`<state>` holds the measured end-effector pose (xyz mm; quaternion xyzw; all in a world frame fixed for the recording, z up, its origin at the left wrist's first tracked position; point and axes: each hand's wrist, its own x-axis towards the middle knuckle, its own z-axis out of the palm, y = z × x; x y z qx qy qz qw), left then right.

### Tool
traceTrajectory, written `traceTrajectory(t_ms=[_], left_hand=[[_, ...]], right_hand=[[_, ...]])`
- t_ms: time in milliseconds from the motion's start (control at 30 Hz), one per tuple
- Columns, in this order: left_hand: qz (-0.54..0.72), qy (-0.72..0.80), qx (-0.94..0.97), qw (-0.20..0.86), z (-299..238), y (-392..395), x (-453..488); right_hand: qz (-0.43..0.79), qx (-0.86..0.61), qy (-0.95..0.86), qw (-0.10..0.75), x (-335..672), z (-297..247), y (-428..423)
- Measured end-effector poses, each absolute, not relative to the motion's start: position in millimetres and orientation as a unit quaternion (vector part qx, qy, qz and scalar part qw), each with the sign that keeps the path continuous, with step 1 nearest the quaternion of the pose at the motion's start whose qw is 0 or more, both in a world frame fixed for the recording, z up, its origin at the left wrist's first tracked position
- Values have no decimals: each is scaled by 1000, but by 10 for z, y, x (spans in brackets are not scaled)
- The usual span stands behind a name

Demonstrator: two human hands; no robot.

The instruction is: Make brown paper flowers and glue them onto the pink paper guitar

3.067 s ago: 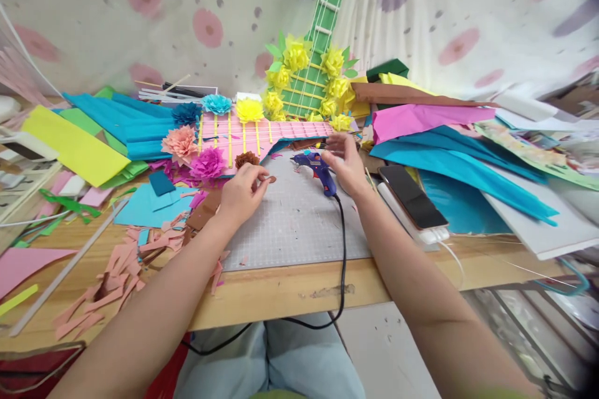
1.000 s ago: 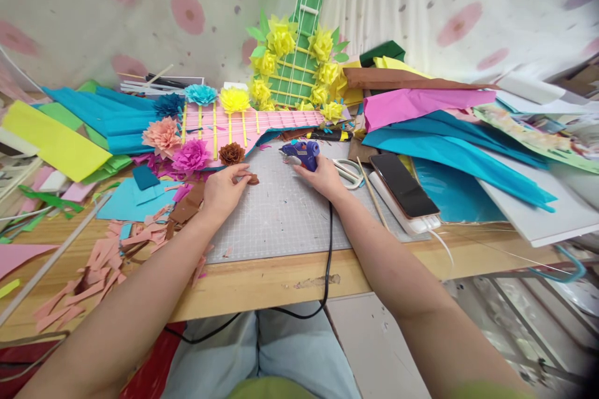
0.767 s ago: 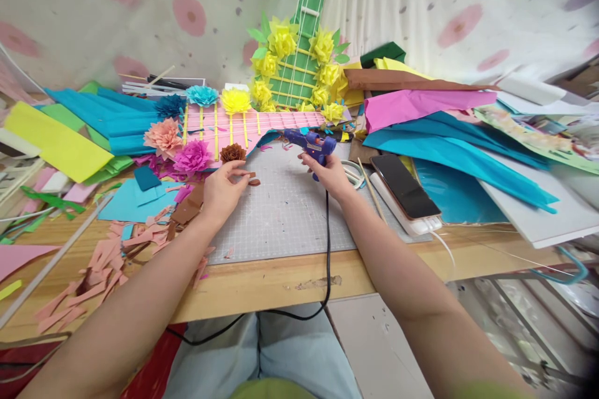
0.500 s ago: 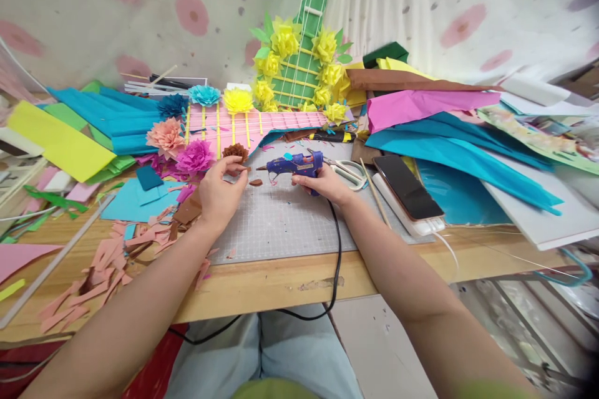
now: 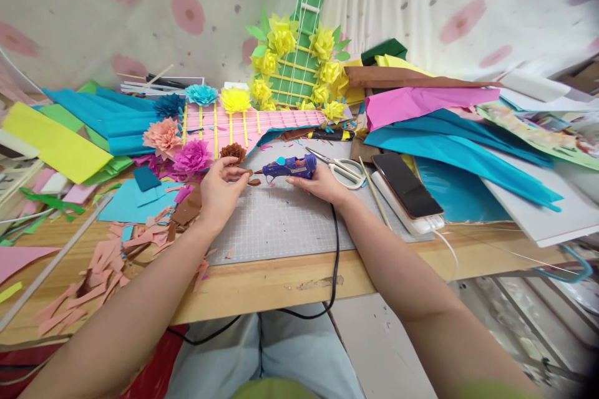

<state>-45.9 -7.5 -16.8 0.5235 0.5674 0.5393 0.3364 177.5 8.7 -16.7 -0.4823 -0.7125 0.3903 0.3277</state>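
My right hand (image 5: pixel 322 183) is wrapped round the grip of a blue hot glue gun (image 5: pixel 292 167), its nozzle pointing left. Between the fingertips of my left hand (image 5: pixel 223 190) is a small brown paper petal (image 5: pixel 249 172), right by the nozzle tip; whether they touch I cannot tell. Another brown petal (image 5: pixel 254 182) lies on the grey cutting mat (image 5: pixel 281 230) just below. Behind my left hand a brown paper flower (image 5: pixel 233 151) sits at the edge of a pink paper guitar (image 5: pixel 238 128), which carries several coloured paper flowers.
White-handled scissors (image 5: pixel 347 174), a wooden stick (image 5: pixel 374 193) and a phone (image 5: pixel 407 184) lie to the right. Salmon paper scraps (image 5: pixel 100 262) cover the left side. A green guitar (image 5: pixel 299 75) with yellow flowers stands behind. The glue gun's black cord (image 5: pixel 336 262) hangs over the table edge.
The glue gun has shifted slightly left, bringing its nozzle to the petal in my left hand. The left-hand fingers have barely moved. The whole view has shifted a little.
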Motion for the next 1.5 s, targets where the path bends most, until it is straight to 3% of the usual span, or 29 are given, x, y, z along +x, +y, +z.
traceTrajectory(t_ms=[333,1133,1367,1500], left_hand=[[547,560,486,389,-149,-71,-433],[530,554,507,395,-182,-84,-423],[500,565,561,339,-203,-107,-455],[514,551,583,304,-130,-139,-434]], right_hand=[[399,-481,-713,320,1756,-147,78],[389,-492,-702,337,1760,-157,82],[373,-517,-676,371,1756,-173,102],[302,-591,-631,401,1777,-197,166]])
